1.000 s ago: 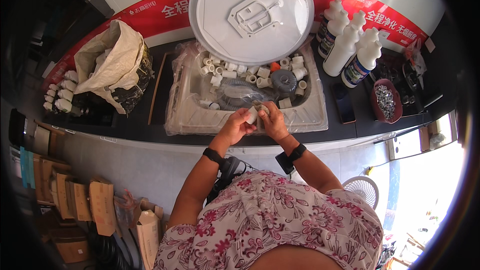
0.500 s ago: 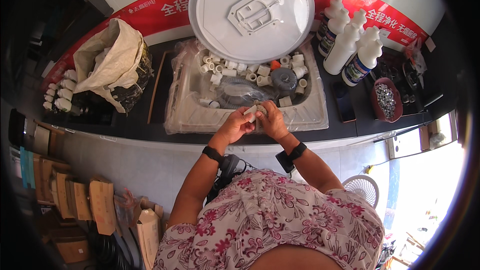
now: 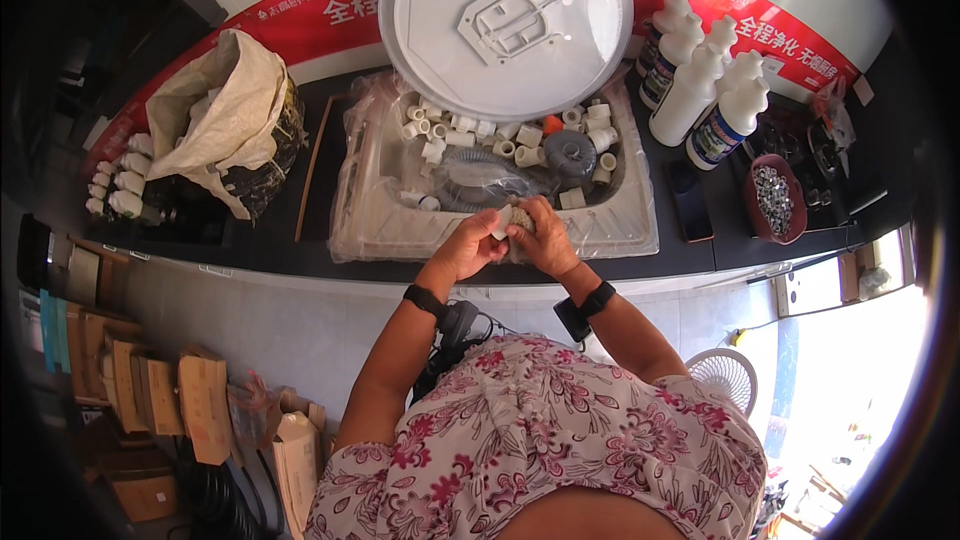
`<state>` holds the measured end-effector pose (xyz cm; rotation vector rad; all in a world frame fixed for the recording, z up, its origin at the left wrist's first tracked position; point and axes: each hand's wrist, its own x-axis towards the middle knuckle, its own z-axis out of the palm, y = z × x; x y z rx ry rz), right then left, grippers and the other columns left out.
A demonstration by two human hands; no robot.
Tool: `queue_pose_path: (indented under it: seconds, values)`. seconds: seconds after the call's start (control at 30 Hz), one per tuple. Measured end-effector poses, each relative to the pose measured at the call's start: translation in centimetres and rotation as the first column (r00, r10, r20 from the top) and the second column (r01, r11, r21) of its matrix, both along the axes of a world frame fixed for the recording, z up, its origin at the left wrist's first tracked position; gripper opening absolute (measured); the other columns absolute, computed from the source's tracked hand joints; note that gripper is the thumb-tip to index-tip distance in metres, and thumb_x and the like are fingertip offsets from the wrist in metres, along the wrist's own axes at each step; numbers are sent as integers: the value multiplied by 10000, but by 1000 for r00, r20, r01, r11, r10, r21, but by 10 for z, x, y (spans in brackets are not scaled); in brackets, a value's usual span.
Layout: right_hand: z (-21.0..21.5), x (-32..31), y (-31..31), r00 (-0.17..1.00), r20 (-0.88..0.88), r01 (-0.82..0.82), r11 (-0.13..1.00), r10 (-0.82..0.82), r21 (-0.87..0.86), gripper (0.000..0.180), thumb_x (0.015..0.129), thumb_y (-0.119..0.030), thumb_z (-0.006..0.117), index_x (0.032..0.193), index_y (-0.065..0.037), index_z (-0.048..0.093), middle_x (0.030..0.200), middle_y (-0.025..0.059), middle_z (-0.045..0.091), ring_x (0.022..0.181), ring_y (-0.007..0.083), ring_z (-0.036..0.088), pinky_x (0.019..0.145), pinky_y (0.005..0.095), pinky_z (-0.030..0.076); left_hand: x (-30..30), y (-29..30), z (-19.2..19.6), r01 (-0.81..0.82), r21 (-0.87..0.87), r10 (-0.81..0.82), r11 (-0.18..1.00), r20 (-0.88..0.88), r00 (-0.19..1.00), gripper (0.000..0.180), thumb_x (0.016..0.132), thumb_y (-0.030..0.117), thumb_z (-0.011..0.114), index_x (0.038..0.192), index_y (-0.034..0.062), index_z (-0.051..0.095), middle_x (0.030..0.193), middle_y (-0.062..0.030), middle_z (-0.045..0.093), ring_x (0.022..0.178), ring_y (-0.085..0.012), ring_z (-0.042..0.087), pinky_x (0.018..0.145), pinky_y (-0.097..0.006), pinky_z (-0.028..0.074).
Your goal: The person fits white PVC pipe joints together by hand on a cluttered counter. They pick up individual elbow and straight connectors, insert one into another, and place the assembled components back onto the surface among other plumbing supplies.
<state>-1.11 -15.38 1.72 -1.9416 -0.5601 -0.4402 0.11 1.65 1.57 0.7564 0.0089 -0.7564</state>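
Just in front of the sink's near rim, both of my hands meet. My left hand (image 3: 466, 248) is closed on a small white plastic pipe fitting (image 3: 502, 223). My right hand (image 3: 549, 242) pinches a rough, grey-beige wad (image 3: 521, 219) that looks like a scouring pad, pressed against the fitting. Fingers cover much of both. Behind them the plastic-wrapped sink (image 3: 460, 243) holds many white pipe fittings (image 3: 530, 157), a grey corrugated hose (image 3: 470, 180), a dark grey round coil (image 3: 571, 159) and an orange piece (image 3: 552, 124).
A large round whitish lid (image 3: 430, 30) leans behind the sink. To the left are an open woven sack (image 3: 235, 130) and white fittings (image 3: 128, 180). At right stand several bottles (image 3: 686, 100), a phone (image 3: 690, 202) and a reddish bowl of small metal parts (image 3: 773, 202).
My hands stay together at the same spot, with a slight shift of the fingers and fitting. The view has tilted very slightly; the other things stay put.
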Motion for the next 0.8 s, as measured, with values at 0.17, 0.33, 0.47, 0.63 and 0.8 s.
queue_pose_path:
  seconds: [0.17, 0.33, 0.47, 0.63, 0.8]
  values:
    - [-6, 3, 0, 997, -49, 56, 998, -54, 33, 296, 756, -213, 610, 946, -13, 501, 856, 179, 503, 757, 370, 505, 647, 390, 424, -1, -3, -6, -29, 91, 19, 995, 100, 995, 319, 795, 232, 598, 1051, 108, 455, 830, -22, 532, 627, -153, 518, 532, -250, 397]
    - [-6, 2, 0, 999, 6, 48, 998, -49, 47, 314, 742, -192, 630, 970, -22, 499, 904, 174, 506, 797, 366, 515, 682, 381, 433, -3, -1, -8, -70, 55, 66, 996, 69, 995, 266, 810, 294, 574, 969, 94, 500, 803, -40, 545, 610, -168, 524, 529, -252, 404]
    - [2, -2, 2, 999, 35, 22, 1000, -22, 15, 341, 728, -171, 648, 997, -27, 497, 952, 169, 505, 842, 364, 521, 712, 374, 440, -2, 1, -6, -71, 29, 72, 997, -19, 997, 269, 823, 338, 550, 928, 91, 520, 790, -57, 545, 610, -176, 526, 524, -256, 409]
    - [0, -1, -2, 1000, -21, 7, 1000, -6, 15, 307, 744, -187, 631, 963, -16, 499, 892, 170, 499, 790, 365, 514, 670, 382, 433, -2, -2, 0, -24, 59, 20, 998, 58, 998, 269, 810, 310, 577, 948, 92, 500, 793, -45, 534, 614, -170, 514, 530, -257, 405]
    - [-4, 1, 0, 999, -5, 46, 999, -46, 5, 275, 760, -203, 612, 919, -6, 504, 838, 171, 487, 740, 370, 499, 632, 391, 420, -4, -7, 2, -57, 162, 39, 985, 112, 993, 282, 793, 266, 595, 988, 103, 475, 812, -26, 526, 622, -159, 503, 532, -251, 399]
